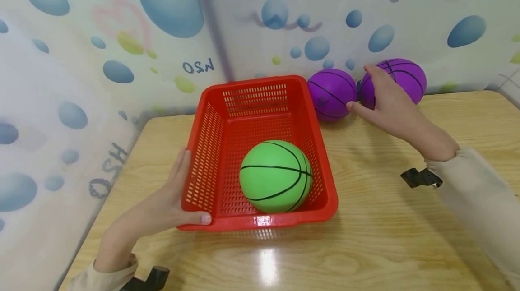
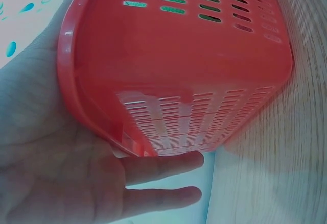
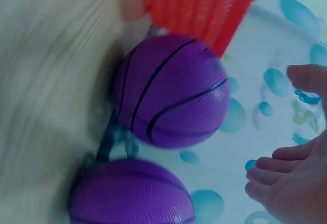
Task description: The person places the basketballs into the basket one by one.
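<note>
A person in pale sleeves (image 1: 475,200) works at a wood-grained table (image 1: 365,219), the right hand (image 1: 392,108) stretched to the far right, thumb and fingers parted wide and holding nothing. Near it sit two purple balls marked like basketballs: the left purple ball (image 1: 331,94), just beside the right side of a red plastic basket (image 1: 292,220), and the right purple ball (image 1: 406,76), before a bubble-printed wall (image 1: 252,52). From the right wrist's view, the hand is apart from both.

The left hand (image 1: 168,205) rests against the basket's near left corner, thumb laid along the near rim, visible fingers straight along the outside. A green ball (image 1: 275,176) lies inside, toward the near right.

A sure pickup seems to call for settling on one ball, then setting thumb and fingers on opposite sides, past the widest part, because a round surface may roll. With the basket and a neighbour flanking the left ball, an approach from above looks safest; light, steady left-hand pressure should guard the basket against a knock.
</note>
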Available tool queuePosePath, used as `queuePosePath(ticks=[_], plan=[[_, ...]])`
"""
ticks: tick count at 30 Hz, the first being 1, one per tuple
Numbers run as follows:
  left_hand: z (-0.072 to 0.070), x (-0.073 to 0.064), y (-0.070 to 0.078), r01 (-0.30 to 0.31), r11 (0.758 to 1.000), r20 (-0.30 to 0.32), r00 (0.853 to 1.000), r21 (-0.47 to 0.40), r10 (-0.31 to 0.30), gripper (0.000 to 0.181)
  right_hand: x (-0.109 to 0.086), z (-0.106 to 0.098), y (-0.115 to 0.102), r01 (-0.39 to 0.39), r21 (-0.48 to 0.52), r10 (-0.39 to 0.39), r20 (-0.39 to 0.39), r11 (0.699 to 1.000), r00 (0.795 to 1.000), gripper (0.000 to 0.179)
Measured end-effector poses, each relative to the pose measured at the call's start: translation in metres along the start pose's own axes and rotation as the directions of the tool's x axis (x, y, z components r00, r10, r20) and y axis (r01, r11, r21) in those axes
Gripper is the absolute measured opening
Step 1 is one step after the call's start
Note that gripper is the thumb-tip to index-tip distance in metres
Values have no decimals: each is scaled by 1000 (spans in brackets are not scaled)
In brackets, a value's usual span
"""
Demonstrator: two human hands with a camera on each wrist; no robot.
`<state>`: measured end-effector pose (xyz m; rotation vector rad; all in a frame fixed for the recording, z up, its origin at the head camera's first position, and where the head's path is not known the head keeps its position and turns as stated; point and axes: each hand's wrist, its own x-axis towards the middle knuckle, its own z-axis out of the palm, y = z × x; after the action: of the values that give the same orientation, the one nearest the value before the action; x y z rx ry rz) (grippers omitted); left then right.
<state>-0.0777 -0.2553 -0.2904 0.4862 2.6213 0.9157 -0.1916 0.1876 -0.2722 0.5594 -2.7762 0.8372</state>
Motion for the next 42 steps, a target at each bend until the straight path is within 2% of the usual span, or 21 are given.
queuePosePath(ticks=[4, 8, 18, 23, 38, 42], plan=[[0, 0, 0, 8, 1000, 1, 1000, -5, -8, 125, 5, 3, 6, 40, -73, -37, 30, 997, 999, 90], [1, 1, -1, 7, 1000, -2, 1000, -11, -7, 126, 12, 9, 14, 50, -94, -46, 47, 994, 998, 98], [2, 1, -1, -6, 1000, -5, 1000, -29, 6, 125, 28, 29, 31, 93, -179, -95, -3, 979, 995, 119], [1, 1, 0, -3, 1000, -7, 1000, -26, 3, 125, 33, 37, 34, 74, -174, -80, -30, 982, 996, 123], [0, 1, -2, -7, 1000, -11, 1000, -12, 6, 125, 42, 56, 40, 17, -98, -17, 4, 995, 1000, 125], [0, 1, -2, -10, 1000, -13, 1000, -14, 10, 125, 46, 61, 39, 19, -60, -20, -16, 998, 1000, 128]])
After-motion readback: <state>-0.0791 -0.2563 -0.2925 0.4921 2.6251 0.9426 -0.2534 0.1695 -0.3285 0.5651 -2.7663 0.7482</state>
